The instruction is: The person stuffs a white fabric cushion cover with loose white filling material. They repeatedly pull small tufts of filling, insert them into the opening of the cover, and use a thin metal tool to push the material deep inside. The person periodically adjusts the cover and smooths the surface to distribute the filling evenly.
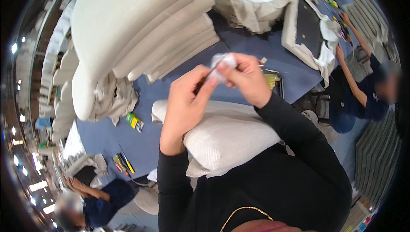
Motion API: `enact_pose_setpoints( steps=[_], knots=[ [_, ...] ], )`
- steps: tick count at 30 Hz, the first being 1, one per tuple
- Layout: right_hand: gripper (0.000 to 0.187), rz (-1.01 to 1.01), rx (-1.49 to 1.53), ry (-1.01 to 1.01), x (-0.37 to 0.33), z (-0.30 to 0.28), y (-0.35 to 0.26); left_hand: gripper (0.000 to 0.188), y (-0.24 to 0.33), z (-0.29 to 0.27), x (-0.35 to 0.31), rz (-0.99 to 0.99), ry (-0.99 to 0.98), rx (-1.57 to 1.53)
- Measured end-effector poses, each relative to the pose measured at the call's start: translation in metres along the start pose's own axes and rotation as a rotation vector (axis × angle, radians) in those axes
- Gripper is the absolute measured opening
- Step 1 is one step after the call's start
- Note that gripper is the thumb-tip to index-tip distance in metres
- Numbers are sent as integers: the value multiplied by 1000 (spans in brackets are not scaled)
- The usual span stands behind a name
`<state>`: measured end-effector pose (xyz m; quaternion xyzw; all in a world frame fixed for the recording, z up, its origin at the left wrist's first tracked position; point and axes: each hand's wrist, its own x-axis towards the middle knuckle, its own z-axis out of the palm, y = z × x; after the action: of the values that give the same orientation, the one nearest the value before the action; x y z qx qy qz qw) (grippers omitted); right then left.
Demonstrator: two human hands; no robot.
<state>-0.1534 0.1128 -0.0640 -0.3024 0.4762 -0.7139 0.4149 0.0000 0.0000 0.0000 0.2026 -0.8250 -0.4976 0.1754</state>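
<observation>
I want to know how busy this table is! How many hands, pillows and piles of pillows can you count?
Wearer's hands: 2, left hand and right hand, pinching a white wad
Co-workers' hands on the blue table: 2
Stuffed cushion at the wearer's front: 1
Stack of beige cushions: 1
Total: 6

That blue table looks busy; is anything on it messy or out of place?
Mostly loose fabric: a crumpled heap of beige cloth at the far end, and more bunched under the cushion stack, which leans. Both hands, left hand and right hand, pinch a small white wad above a cushion. Nothing looks spilled or broken.
</observation>
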Motion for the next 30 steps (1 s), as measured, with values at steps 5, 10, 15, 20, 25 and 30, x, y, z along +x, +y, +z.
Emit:
enact_pose_setpoints(
  steps=[5, 10, 15, 20, 25, 30],
  knots=[
    [21, -10, 247, 125, 3, 21, 0, 16, -2, -29, 5, 146, -118, -91],
    [14, -30, 555, 303, 39, -45, 21, 18, -19, -34, -14, 148, -60, -785],
    [34, 13, 108, 113, 5, -1, 0, 25, -15, -21, -2, 34, 197, -178],
    [36, -106, -229, 105, -4, 28, -10, 29, -8, -23, -3, 16, 128, -27],
    [38, -236, -399, 136, -2, 34, -3, 24, -11, -21, -6, 169, 93, -2],
    [35, -145, -57, 228, 19, 5, 10, 15, -21, -32, -17, 262, 86, -357]
  ],
)
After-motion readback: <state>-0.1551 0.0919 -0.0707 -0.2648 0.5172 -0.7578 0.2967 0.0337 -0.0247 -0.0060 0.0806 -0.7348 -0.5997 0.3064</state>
